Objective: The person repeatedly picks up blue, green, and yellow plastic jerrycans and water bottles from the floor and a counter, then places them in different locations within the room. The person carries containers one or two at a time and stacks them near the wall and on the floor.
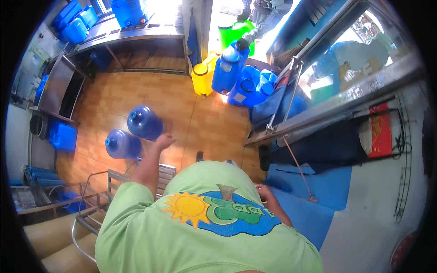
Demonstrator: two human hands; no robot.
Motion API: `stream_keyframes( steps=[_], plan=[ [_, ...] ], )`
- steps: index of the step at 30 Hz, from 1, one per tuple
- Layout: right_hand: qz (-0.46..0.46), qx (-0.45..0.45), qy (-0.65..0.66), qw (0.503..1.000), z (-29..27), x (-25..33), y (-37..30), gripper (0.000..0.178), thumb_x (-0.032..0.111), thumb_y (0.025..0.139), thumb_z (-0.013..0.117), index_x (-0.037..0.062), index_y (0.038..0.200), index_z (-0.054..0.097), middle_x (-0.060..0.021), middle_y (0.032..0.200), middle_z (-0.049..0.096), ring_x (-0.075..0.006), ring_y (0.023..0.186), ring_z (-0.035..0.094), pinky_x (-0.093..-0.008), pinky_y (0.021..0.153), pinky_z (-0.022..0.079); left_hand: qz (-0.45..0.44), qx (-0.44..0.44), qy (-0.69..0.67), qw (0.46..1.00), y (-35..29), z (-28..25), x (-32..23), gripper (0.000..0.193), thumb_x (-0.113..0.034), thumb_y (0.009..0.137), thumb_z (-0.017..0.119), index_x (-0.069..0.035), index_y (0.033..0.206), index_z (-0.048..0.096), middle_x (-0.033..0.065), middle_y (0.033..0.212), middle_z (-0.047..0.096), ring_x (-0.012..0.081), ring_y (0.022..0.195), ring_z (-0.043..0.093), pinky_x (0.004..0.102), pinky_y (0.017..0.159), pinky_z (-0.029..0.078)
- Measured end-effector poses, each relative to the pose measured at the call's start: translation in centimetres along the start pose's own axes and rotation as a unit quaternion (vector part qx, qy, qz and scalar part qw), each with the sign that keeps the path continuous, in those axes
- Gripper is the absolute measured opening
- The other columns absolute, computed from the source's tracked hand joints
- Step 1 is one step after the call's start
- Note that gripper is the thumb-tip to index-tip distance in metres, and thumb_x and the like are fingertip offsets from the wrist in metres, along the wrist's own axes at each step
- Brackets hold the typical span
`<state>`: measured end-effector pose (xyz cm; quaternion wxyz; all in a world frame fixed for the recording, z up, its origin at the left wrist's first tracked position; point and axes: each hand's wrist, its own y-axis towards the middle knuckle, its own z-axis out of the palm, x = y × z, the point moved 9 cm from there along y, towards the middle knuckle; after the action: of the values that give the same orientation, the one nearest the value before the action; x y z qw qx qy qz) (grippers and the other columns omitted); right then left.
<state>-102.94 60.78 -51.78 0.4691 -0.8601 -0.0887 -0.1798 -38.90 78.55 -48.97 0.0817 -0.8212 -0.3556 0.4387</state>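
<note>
My left hand hangs in front of me with its fingers curled in and nothing visible in them. It is nearest to a round blue water bottle that stands on the tiled floor. Another round blue bottle, with a light blue cap, stands just to its left. My right hand is low at my right side, beside my green shirt. Its fingers are mostly hidden, so whether it is open or closed does not show.
At the bright doorway a person has dark-gloved hands at a blue jug and a green one. A yellow jug and blue containers stand there. A metal counter lies far left, a glass door right.
</note>
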Motion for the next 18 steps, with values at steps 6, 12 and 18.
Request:
stream_keyframes(
  steps=[6, 12, 18],
  plan=[
    [-0.074, 0.003, -0.079, 0.994, -7.5, 9.5, 12.2, 0.039, 0.037, 0.078, 0.067, 0.0031, 0.096, 0.07, -0.0197, 0.095, 0.07, -0.0312, 0.09, 0.067, -0.04, 0.082, 0.052, -0.023, -0.054, -0.11, 0.992, 10.1, -5.4, -6.7, 0.037, -0.037, 0.087, 0.066, -0.001, 0.099, 0.067, 0.0107, 0.088, 0.068, 0.0187, 0.08, 0.062, 0.0333, 0.072, 0.05],
    [-0.094, -0.019, 0.055, 0.994, -15.9, 24.5, 27.8, 0.053, 0.035, 0.083, 0.064, -0.001, 0.122, 0.058, -0.023, 0.12, 0.061, -0.0353, 0.112, 0.06, -0.0405, 0.094, 0.047, -0.145, 0.106, -0.017, 0.984, 8.4, 2.7, -1.0, 0.038, -0.04, 0.084, 0.068, -0.003, 0.086, 0.066, 0.008, 0.076, 0.065, 0.0179, 0.065, 0.06, 0.0374, 0.062, 0.049],
    [-0.181, -0.215, 0.059, 0.958, -32.3, 37.9, 38.8, 0.068, 0.022, 0.087, 0.062, 0.0026, 0.144, 0.032, -0.0236, 0.113, 0.061, -0.0287, 0.088, 0.066, -0.0372, 0.066, 0.054, -0.304, 0.087, -0.114, 0.942, 3.4, 2.0, 3.1, 0.035, -0.04, 0.084, 0.069, -0.005, 0.084, 0.066, 0.0019, 0.074, 0.062, 0.0135, 0.058, 0.057, 0.0293, 0.049, 0.045]
  ],
)
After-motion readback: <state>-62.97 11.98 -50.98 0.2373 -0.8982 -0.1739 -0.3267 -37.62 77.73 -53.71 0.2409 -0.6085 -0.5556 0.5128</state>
